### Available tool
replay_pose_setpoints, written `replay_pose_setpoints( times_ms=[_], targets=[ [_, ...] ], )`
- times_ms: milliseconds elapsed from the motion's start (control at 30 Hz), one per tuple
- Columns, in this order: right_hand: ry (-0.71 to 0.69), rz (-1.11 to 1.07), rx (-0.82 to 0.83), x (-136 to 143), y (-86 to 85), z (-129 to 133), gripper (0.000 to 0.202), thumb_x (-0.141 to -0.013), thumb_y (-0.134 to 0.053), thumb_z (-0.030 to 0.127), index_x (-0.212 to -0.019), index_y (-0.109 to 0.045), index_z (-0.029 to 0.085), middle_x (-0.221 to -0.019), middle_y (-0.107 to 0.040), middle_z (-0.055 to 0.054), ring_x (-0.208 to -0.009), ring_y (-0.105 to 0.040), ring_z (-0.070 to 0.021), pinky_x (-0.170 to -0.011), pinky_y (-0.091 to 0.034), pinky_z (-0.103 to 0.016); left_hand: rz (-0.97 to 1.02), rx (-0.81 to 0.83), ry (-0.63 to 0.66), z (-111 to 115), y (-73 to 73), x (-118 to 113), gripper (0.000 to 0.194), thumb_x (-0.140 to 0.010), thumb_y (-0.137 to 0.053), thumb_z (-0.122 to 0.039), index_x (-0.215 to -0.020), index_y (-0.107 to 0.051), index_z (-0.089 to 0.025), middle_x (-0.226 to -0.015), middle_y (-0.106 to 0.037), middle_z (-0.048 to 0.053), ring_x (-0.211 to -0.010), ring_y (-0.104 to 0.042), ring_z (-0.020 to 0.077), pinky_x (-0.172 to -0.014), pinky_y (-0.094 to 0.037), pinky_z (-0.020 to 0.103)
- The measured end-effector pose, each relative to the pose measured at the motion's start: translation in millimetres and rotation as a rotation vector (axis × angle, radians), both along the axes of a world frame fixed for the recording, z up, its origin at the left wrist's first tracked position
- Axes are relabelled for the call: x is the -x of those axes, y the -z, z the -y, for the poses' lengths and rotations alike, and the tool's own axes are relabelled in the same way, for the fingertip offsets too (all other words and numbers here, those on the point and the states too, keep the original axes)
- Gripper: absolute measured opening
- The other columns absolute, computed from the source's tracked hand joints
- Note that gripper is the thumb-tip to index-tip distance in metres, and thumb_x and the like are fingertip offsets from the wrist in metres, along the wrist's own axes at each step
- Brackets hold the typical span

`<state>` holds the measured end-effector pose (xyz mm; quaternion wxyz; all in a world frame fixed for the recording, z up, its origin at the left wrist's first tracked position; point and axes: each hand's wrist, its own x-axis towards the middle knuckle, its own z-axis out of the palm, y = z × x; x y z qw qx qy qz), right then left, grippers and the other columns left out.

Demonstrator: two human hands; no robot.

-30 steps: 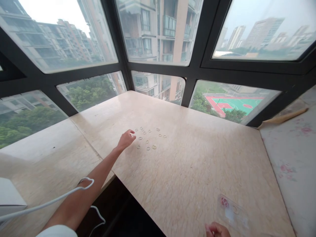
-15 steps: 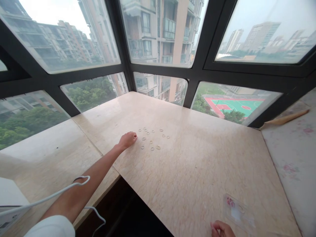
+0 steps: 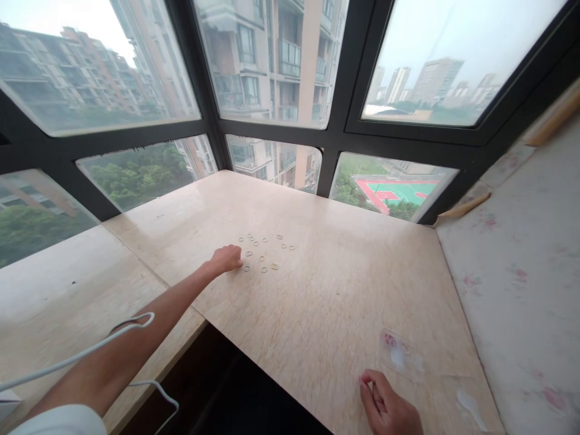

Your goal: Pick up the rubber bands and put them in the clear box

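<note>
Several small thin rings [image 3: 261,258] lie scattered on the marble-patterned ledge. My left hand [image 3: 228,258] reaches in from the left and rests beside their left edge, its fingers closed and pointing down. Whatever those fingers may hold is hidden. At the lower right, my right hand [image 3: 389,403] is loosely curled on the ledge with its fingertips together, and nothing shows in it. Just beyond it lies a clear plastic packet [image 3: 401,355] with a red print and a white patch.
A white cable [image 3: 81,351] runs over my left forearm. Dark-framed windows [image 3: 335,139] bound the back of the ledge [image 3: 299,314], and a flowered wall [image 3: 512,290] closes the right side. A small white piece [image 3: 471,408] lies near that wall.
The view has turned to the right, so the scene sits further left. My right hand has come further into view, below the plastic packet. My left hand stays closed beside the rings.
</note>
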<state>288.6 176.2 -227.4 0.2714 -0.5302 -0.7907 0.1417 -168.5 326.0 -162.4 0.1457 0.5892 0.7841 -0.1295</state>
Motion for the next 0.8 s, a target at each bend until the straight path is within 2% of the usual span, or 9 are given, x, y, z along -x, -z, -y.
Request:
replay_pose_setpoints(
  times_ms=[133,233,333,433,500,600,667,733,800],
  targets=[
    [-0.056,-0.005,-0.106,1,-5.2,-5,0.029,-0.096,-0.04,0.033,-0.078,-0.057,0.018,-0.046,-0.044,0.005,-0.036,-0.046,-0.0071,-0.041,-0.031,-0.016,0.13,-0.05,0.033,-5,-13.4,-29,0.012,-0.07,-0.055,-0.027,-0.07,-0.058,-0.015,-0.076,-0.062,0.006,-0.071,-0.058,0.0187,-0.059,-0.039,0.025],
    [-0.039,0.013,-0.089,2,-9.6,-5,0.027,-0.094,-0.04,0.029,-0.077,-0.056,0.017,-0.046,-0.043,0.005,-0.036,-0.042,-0.0073,-0.042,-0.029,-0.018,0.496,-0.098,-0.042,-8,-25.0,-71,0.016,-0.072,-0.054,-0.03,-0.073,-0.055,-0.014,-0.065,-0.058,0.002,-0.056,-0.054,0.0126,-0.05,-0.037,0.021],
    [-0.027,0.001,-0.017,4,-12.7,-4,0.02,-0.092,-0.042,0.025,-0.079,-0.055,0.017,-0.048,-0.042,0.005,-0.039,-0.041,-0.008,-0.044,-0.027,-0.02,0.876,-0.128,-0.102,-9,-36.4,-128,0.018,-0.073,-0.057,-0.031,-0.073,-0.052,-0.014,-0.054,-0.048,-0.002,-0.046,-0.044,0.0081,-0.044,-0.032,0.019],
    [0.002,-0.033,0.077,5,-14.6,-4,0.015,-0.089,-0.044,0.022,-0.081,-0.055,0.018,-0.049,-0.041,0.006,-0.042,-0.041,-0.0086,-0.047,-0.025,-0.022,1.136,-0.121,-0.041,-6,-43.5,-195,0.021,-0.073,-0.06,-0.034,-0.075,-0.054,-0.013,-0.054,-0.045,-0.004,-0.045,-0.039,0.0061,-0.044,-0.031,0.018],
    [0.021,-0.059,0.131,5,-15.8,-4,0.013,-0.088,-0.045,0.021,-0.081,-0.055,0.018,-0.05,-0.041,0.006,-0.043,-0.041,-0.0089,-0.049,-0.025,-0.022,1.22,-0.164,0.035,-1,-44.3,-240,0.025,-0.074,-0.06,-0.037,-0.077,-0.055,-0.013,-0.058,-0.049,-0.002,-0.047,-0.039,0.006,-0.044,-0.03,0.018],
    [0.043,-0.106,0.186,5,-17.4,-5,0.01,-0.086,-0.046,0.019,-0.082,-0.055,0.018,-0.052,-0.041,0.006,-0.046,-0.041,-0.0092,-0.051,-0.024,-0.023,1.16,-0.252,0.277,8,-39.3,-301,0.02,-0.076,-0.058,-0.032,-0.075,-0.06,-0.013,-0.065,-0.056,0.001,-0.056,-0.045,0.0082,-0.05,-0.033,0.02],
    [0.055,-0.133,0.211,5,-18.4,-6,0.009,-0.085,-0.046,0.019,-0.083,-0.055,0.018,-0.053,-0.041,0.006,-0.047,-0.041,-0.0092,-0.052,-0.024,-0.023,1.012,-0.29,0.471,12,-32.3,-332,0.012,-0.075,-0.057,-0.025,-0.073,-0.063,-0.014,-0.069,-0.059,0.002,-0.061,-0.048,0.01,-0.056,-0.034,0.022],
    [0.06,-0.157,0.231,4,-19.5,-6,0.008,-0.085,-0.047,0.019,-0.084,-0.055,0.018,-0.054,-0.041,0.006,-0.048,-0.041,-0.0093,-0.052,-0.024,-0.023,0.871,-0.277,0.615,14,-23.1,-353,0.01,-0.073,-0.056,-0.021,-0.073,-0.065,-0.015,-0.074,-0.062,0.003,-0.066,-0.05,0.0118,-0.059,-0.034,0.024],
    [0.061,-0.179,0.248,4,-20.6,-6,0.009,-0.085,-0.047,0.019,-0.085,-0.055,0.018,-0.054,-0.041,0.006,-0.048,-0.04,-0.0092,-0.052,-0.023,-0.023,0.778,-0.228,0.689,14,-13.1,-364,0.011,-0.073,-0.056,-0.019,-0.075,-0.066,-0.017,-0.077,-0.063,0.003,-0.068,-0.052,0.0131,-0.059,-0.033,0.024]
  ],
)
